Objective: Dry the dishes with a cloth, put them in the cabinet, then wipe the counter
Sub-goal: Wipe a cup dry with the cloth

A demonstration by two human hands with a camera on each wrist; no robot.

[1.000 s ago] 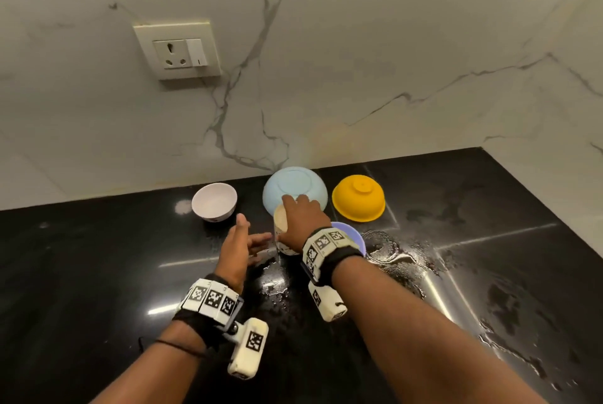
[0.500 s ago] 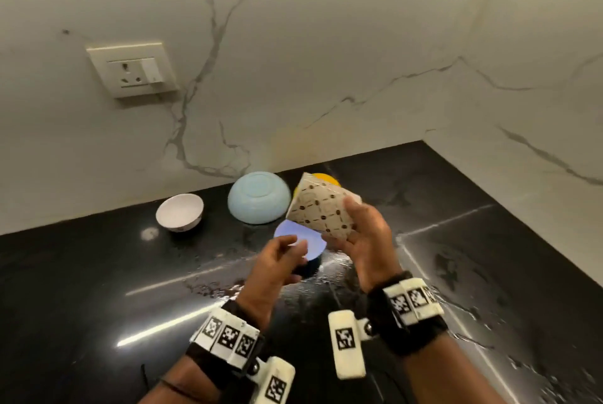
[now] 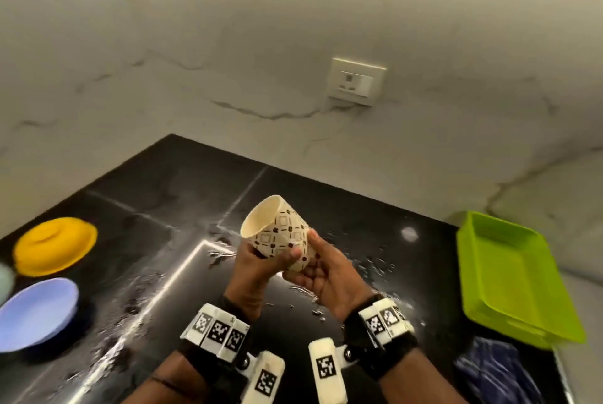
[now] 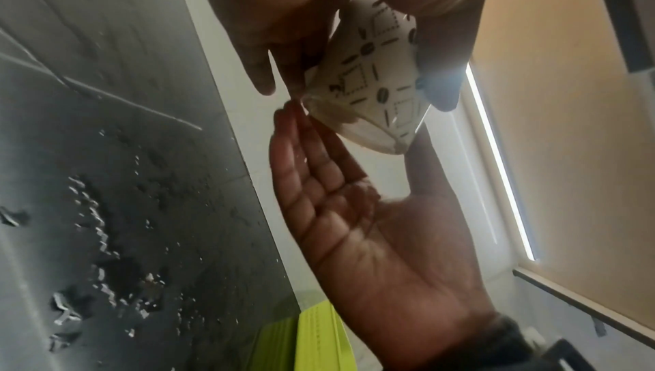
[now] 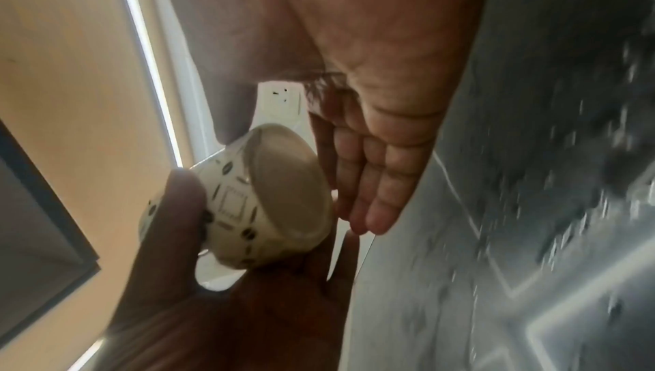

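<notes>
Above the wet black desk (image 3: 169, 194), both hands meet around a cream cup (image 3: 277, 234) printed with dark squares and dots. It is lifted clear of the surface and tipped, its open mouth facing ten o'clock. The left hand (image 3: 257, 269) grips the cup, thumb curled across the patterned wall and fingers wrapped beneath it. The right hand (image 3: 326, 276) lies flat and relaxed just beside the cup's base, palm turned toward it; in the right wrist view its straight fingers (image 5: 368, 181) sit beside the base, and I cannot tell whether they quite touch it.

At nine o'clock from the cup, a yellow bowl (image 3: 55, 245) rests upside down on the desk, and a lilac bowl (image 3: 36, 314) sits toward eight o'clock, just beside it. At three o'clock stands a lime-green tray (image 3: 509, 276), with a dark blue cloth (image 3: 492, 367) lying at four o'clock, partly beneath the tray's near edge. Water droplets (image 3: 375, 266) glint on the desk around the hands. A white wall socket (image 3: 355, 81) is set in the marble wall at one o'clock.
</notes>
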